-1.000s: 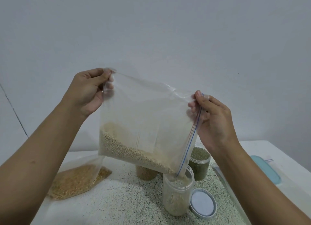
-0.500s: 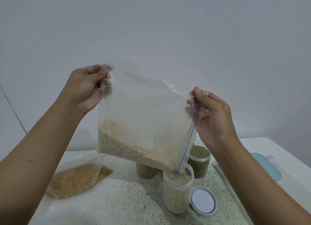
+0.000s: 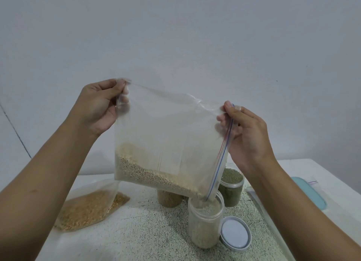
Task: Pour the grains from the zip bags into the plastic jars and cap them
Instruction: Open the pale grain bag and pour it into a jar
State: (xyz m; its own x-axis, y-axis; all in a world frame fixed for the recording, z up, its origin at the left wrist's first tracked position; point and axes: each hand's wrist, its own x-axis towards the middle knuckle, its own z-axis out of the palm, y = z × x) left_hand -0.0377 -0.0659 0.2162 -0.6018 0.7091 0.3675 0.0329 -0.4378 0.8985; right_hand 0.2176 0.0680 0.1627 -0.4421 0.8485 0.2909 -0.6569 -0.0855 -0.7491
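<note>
Two-handed, holds zip bag (image 3: 166, 132) tilted over tabletop (image 3: 136, 233), left hand (image 3: 97, 104) fingers pinching raised corner, right hand (image 3: 248, 132) fingers pinching zipper end. Keeps grip and tilt much as a second ago, low corner dipped in open plastic jar (image 3: 203, 233) nearly full of pale grains (image 3: 208, 207), lid (image 3: 235, 233) lying just beside. Leaves bag's white panel unreadable.

The clear plastic zip bag (image 3: 166, 128) is striped red and blue along the zip, with beige grains (image 3: 148, 173) seen inside. The round grey-white lid (image 3: 235, 233) is laid on a black-speckled white mat (image 3: 136, 231).
</note>
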